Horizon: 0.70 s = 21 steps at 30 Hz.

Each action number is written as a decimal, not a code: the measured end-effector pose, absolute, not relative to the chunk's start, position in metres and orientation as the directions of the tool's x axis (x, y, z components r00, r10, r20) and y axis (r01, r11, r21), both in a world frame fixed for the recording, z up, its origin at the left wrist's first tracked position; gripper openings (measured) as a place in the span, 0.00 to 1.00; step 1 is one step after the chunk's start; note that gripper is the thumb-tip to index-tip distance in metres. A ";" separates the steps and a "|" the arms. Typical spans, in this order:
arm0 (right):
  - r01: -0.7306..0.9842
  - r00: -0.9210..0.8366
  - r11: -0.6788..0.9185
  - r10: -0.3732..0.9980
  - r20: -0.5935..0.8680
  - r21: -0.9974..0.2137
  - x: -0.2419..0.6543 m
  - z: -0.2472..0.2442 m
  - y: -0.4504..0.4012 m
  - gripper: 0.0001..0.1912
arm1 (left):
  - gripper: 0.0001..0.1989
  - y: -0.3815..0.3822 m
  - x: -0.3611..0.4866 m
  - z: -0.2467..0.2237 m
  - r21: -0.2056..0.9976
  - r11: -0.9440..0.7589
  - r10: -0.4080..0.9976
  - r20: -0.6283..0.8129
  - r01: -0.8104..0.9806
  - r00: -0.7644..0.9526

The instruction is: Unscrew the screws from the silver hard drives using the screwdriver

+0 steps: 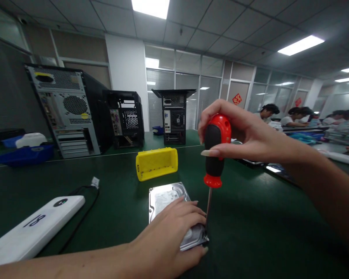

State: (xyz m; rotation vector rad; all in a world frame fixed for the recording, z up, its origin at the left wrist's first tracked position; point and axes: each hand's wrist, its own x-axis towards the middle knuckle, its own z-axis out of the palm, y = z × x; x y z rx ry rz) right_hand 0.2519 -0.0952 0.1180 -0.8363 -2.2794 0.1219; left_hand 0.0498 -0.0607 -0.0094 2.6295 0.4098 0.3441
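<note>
A silver hard drive (162, 195) lies flat on the green table, partly covered by my left hand (174, 224). The left fingers reach across its top to the right edge, and the thumb is by its near corner, gripping the drive. My right hand (244, 133) is wrapped around the red and black handle of a screwdriver (214, 167). The tool stands nearly upright, its shaft running down to the drive's near right corner. Whether the tip sits in a screw is too small to make out.
Behind the drive, a yellow plastic bin (138, 166) lies on its side with small dark bits inside. A white power bank (37, 224) with a cable is at left. Computer cases (71, 108) line the back. Several people (296, 116) sit at the far right.
</note>
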 end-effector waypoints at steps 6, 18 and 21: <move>0.488 -0.576 0.772 0.636 0.514 -0.408 0.260 0.120 -0.089 0.12 | 0.14 -0.055 0.051 -0.016 0.482 -0.859 0.321 0.243 0.173 0.915; 0.297 -0.526 0.746 0.649 0.550 -0.596 0.249 0.111 -0.080 0.11 | 0.12 -0.061 0.049 -0.013 0.436 -0.888 0.278 0.264 0.142 0.924; 0.252 -0.497 0.735 0.656 0.567 -0.630 0.247 0.106 -0.076 0.10 | 0.11 -0.060 0.049 -0.014 0.418 -0.898 0.264 0.267 0.135 0.927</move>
